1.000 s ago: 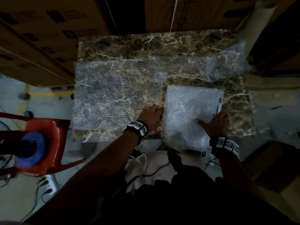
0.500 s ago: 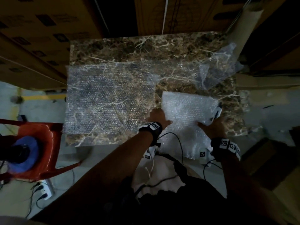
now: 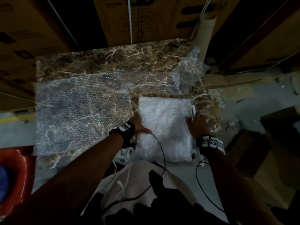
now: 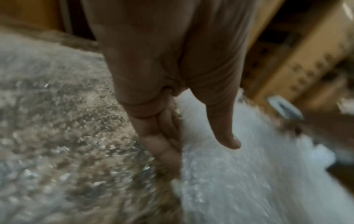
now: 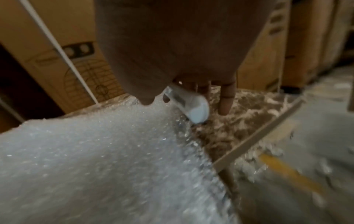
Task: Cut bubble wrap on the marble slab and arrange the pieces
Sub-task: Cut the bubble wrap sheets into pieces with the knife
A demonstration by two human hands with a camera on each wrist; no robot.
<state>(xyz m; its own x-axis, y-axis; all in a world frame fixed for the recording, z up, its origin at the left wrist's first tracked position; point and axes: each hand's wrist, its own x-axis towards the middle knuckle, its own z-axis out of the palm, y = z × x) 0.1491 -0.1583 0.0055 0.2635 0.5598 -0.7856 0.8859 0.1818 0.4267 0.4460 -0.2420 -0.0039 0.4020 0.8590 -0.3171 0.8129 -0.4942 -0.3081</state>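
at the slab's (image 3: 113, 62) near right corner a light, floppy bubble wrap stack (image 3: 164, 125) is pressed flat by the left hand (image 3: 139, 124), fingers straight, while a white cutter (image 5: 185, 103) is gripped in the right hand (image 3: 197, 125); best taken at opposite edges.

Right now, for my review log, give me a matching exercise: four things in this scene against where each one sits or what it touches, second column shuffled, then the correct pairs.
Things:
1. white cutter
2. stack of cut pieces
3. uncut bubble wrap sheet
4. cardboard tube

Places:
A. spread flat over the left part of the marble slab
B. standing at the slab's far right corner
C. held in the right hand
D. on the slab's near right part, overhanging its near edge, left hand at its left edge

Pairs: 1-C, 2-D, 3-A, 4-B
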